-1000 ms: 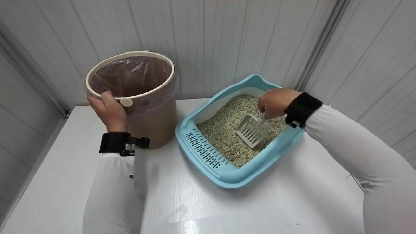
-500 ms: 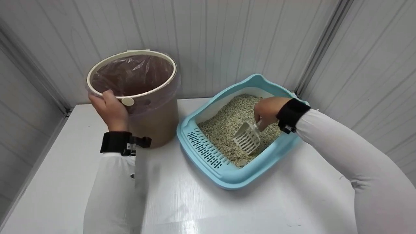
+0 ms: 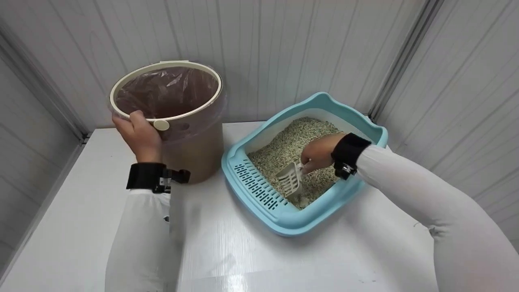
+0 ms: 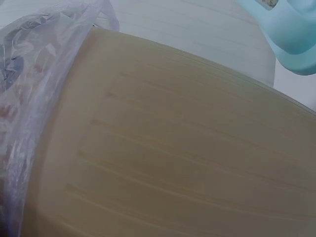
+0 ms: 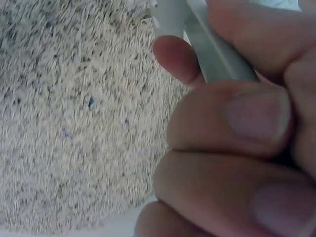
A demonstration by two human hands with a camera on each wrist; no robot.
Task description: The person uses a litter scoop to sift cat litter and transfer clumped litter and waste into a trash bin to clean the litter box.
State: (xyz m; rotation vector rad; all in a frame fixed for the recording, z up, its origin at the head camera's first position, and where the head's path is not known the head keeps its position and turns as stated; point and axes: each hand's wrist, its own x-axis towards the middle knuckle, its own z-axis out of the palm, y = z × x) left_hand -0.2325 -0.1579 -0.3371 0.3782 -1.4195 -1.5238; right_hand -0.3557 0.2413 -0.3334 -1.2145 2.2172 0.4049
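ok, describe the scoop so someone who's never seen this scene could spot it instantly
Start at the light blue litter tray on the right of the white table, filled with pale pellet litter. Near the tray's front corner, the right hand grips the handle of the scoop. It is the only white, slotted tool there, blade tilted down into the litter.

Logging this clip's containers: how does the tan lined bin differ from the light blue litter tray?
The tall round tan plastic bin stands upright, deep and narrow; the light blue plastic litter tray is low, wide and roughly square. The bin holds a clear bag liner; the tray holds pale litter granules. The left hand grips the bin's rim, while the right hand works a white slotted scoop inside the tray. Both sit on the white table.
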